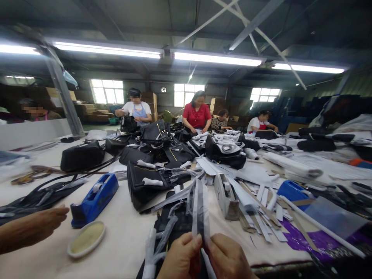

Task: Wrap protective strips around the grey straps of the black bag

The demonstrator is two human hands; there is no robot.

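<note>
Near the bottom middle, my left hand (pixel 183 255) pinches the edge of a black strap (pixel 200 219) lined with white wrapping along both sides. Across from it, my right hand (pixel 229 257) has its fingers closed on the other edge of the same strap. The strap runs up and away from me between my thumbs. Under and left of it lies a black bag (pixel 162 223), with clear plastic wrapped on its handles. A grey tape dispenser (pixel 226 197) stands to the right of the strap. My lower fingers are partly hidden.
A co-worker's hand (pixel 43 228) reaches in from the left, beside a blue tape dispenser (pixel 94 199) and a shallow white dish (pixel 87 239). Black bags (pixel 151 182) pile up ahead. Paper strips (pixel 264 215) and a purple plastic sheet (pixel 302 238) lie right. Several people work beyond.
</note>
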